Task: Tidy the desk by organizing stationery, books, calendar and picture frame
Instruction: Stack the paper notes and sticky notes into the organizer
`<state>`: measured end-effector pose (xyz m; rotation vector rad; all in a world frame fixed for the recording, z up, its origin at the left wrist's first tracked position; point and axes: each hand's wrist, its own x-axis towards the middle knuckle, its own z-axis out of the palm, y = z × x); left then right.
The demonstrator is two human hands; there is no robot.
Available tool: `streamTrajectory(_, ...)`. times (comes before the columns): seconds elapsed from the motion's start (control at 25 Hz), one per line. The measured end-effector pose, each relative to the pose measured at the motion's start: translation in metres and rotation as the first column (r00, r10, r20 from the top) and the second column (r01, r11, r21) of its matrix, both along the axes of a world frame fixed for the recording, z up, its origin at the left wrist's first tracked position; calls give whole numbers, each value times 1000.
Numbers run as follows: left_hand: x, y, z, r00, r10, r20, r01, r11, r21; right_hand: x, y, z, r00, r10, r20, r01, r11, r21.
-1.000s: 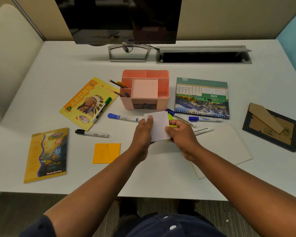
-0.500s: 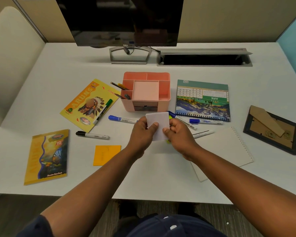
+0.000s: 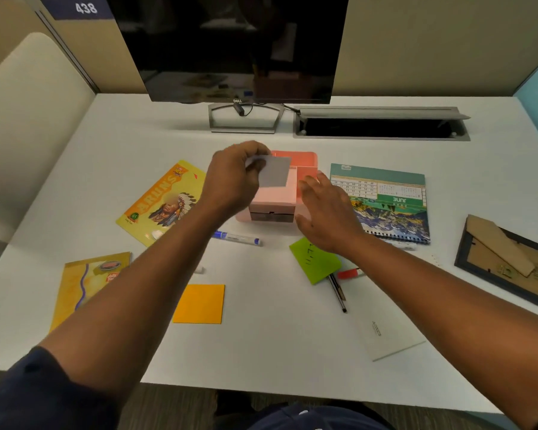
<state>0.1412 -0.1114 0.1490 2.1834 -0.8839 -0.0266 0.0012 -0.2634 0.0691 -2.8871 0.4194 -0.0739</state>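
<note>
Head view shows my left hand (image 3: 235,178) pinching the white note pad (image 3: 275,171) just above the pink organizer (image 3: 305,159), its middle compartment directly below, while my right hand (image 3: 326,212) hovers beside it, fingers spread.

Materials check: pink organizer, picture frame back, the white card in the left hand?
Pink organizer: looks like matte moulded plastic, with uniform colour and rounded corners.
Picture frame: brown backing and stand look like cardboard or fibreboard; the dark rim could be wood or plastic.
White card: thin stiff paper or card, staying flat in the left hand.
</note>
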Motion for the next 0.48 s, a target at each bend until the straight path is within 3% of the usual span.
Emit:
streamTrajectory(0.12, 33, -12, 8, 997, 59, 49, -58, 998, -13, 4, -6, -17, 991, 42, -131, -54, 995, -83)
streamTrajectory(0.28, 71, -28, 2, 997, 69, 39, -70, 997, 28, 5, -5, -24, 994, 34, -106, -39, 998, -46)
streamTrajectory(0.48, 94, -44, -24, 1000, 5, -19, 1, 956, 292, 5, -3, -25, 996, 24, -88, -29, 998, -56)
